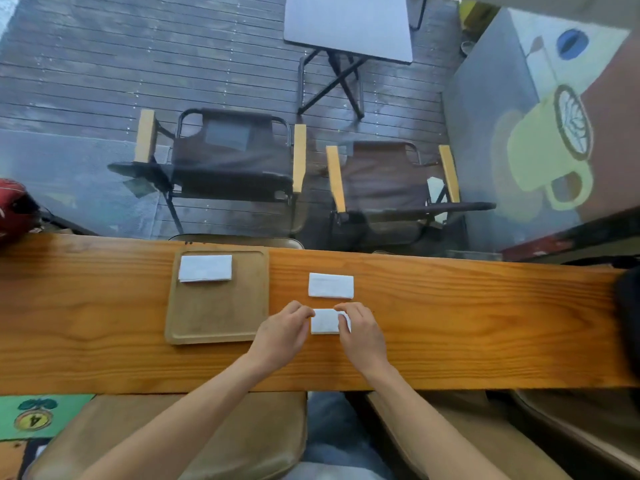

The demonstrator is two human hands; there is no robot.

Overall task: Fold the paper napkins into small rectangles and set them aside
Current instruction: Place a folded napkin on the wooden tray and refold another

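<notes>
On counter (450, 323): hands pinching napkin (325, 322)

Soft, even daylight reaches my wooden counter (450, 323) from twelve o'clock, through the window (86, 174) ahead, and my hands throw only faint shadows. The glass shows pale, hazy reflections over the chairs (235, 161) outside, heaviest toward nine o'clock. The wide lens bends the counter's edges and smears detail toward the corners, especially at five o'clock.
</notes>
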